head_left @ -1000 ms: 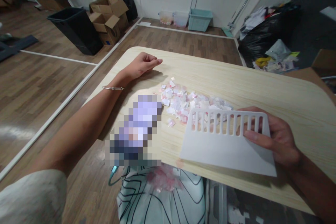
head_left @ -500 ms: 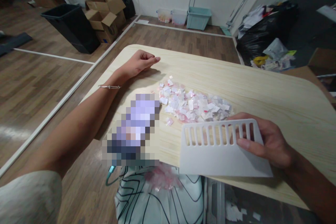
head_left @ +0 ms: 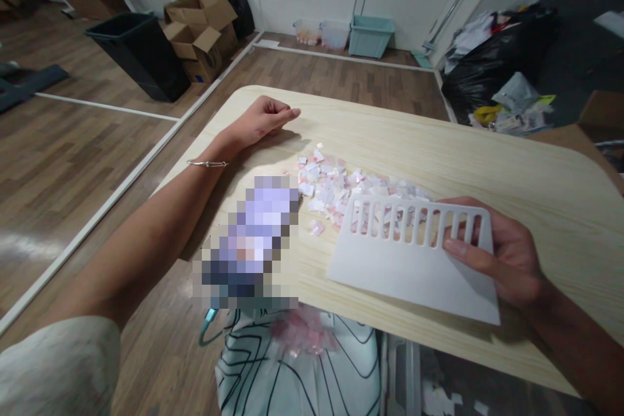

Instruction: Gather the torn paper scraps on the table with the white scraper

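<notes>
My right hand [head_left: 502,253] grips a white plastic scraper [head_left: 414,260] with a slotted upper edge, holding it by its right end just above the near part of the light wooden table [head_left: 487,156]. Behind the scraper lies a heap of small white and pink paper scraps [head_left: 341,185]. My left hand [head_left: 263,120] rests on the table's far left corner, fingers loosely curled with nothing in them, a thin bracelet [head_left: 207,163] on the wrist. A blurred-out patch covers something near my left forearm.
Below the table's near edge hangs a patterned bag [head_left: 302,364] with pink scraps inside. On the wooden floor stand a black bin [head_left: 141,55], open cardboard boxes [head_left: 205,29], a teal tub [head_left: 370,36] and black rubbish bags [head_left: 497,71] with litter.
The scraper moved back toward the near edge and has now come forward again to the scrap heap, tilting slightly left. My left hand stayed put.
</notes>
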`<state>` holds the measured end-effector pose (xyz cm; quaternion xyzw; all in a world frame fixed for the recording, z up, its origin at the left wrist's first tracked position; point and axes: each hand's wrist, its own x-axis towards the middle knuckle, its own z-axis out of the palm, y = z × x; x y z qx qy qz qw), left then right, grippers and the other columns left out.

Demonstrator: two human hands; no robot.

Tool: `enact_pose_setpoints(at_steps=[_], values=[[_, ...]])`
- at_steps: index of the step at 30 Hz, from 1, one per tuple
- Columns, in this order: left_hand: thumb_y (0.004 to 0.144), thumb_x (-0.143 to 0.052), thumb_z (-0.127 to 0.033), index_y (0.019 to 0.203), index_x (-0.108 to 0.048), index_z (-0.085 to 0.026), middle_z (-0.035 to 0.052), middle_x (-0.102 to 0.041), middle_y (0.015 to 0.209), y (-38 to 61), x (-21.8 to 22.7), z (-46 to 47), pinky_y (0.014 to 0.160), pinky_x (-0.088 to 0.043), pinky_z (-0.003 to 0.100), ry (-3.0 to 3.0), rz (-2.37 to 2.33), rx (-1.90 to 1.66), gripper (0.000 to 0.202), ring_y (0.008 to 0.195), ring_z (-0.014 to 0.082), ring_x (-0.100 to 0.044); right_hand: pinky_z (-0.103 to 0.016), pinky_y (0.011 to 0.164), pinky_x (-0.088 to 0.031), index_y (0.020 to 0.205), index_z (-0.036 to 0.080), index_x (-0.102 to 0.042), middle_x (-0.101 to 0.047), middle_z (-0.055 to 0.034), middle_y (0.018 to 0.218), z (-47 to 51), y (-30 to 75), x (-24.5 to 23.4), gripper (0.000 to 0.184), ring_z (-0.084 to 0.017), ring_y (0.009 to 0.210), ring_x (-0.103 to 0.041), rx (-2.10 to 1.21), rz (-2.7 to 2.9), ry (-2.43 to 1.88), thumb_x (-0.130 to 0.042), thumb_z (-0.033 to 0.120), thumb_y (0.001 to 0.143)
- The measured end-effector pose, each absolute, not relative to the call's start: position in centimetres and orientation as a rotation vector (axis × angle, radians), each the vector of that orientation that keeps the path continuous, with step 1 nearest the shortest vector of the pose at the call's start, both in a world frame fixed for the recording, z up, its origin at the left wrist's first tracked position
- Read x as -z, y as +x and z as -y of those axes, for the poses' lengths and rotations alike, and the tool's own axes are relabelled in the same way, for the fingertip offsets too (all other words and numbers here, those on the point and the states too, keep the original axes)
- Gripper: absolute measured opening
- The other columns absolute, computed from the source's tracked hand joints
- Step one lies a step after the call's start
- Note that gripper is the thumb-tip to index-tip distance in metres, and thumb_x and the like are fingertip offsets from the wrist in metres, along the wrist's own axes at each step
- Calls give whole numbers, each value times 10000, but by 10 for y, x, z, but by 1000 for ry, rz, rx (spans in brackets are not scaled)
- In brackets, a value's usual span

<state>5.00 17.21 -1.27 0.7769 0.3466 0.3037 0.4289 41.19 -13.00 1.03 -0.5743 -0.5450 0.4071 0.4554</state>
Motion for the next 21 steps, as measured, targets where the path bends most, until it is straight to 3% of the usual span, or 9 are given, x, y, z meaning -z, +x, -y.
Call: enact_pose_setpoints(at_steps=[6, 16, 21], values=[[1090, -763, -412, 700, -400, -274, -66, -316, 559, 49, 16, -175, 512, -176, 339, 1942, -864, -757, 551, 554, 110, -229, -260, 652, -677, 1273, 360, -916, -927, -16, 971, 131, 425, -3, 316, -210, 739, -842, -997, 1422, -1429, -969, 385, 963], [1093, -766, -427, 699, -388, -278, -61, -319, 559, 48, 16, -176, 519, -169, 343, 1940, -853, -748, 566, 557, 112, -228, -292, 591, -680, 1180, 343, -944, -929, -38, 956, 127, 422, -7, 351, -243, 707, -844, -863, 1296, -1471, -1039, 386, 845], [1089, -779, -437, 725, -389, -281, -69, -304, 565, 49, 15, -175, 518, -156, 340, 1931, -843, -749, 556, 562, 116, -225, -296, 595, -677, 1228, 338, -938, -928, -46, 969, 128, 424, -6, 363, -241, 713, -838, -876, 1314, -1485, -1022, 396, 879]])
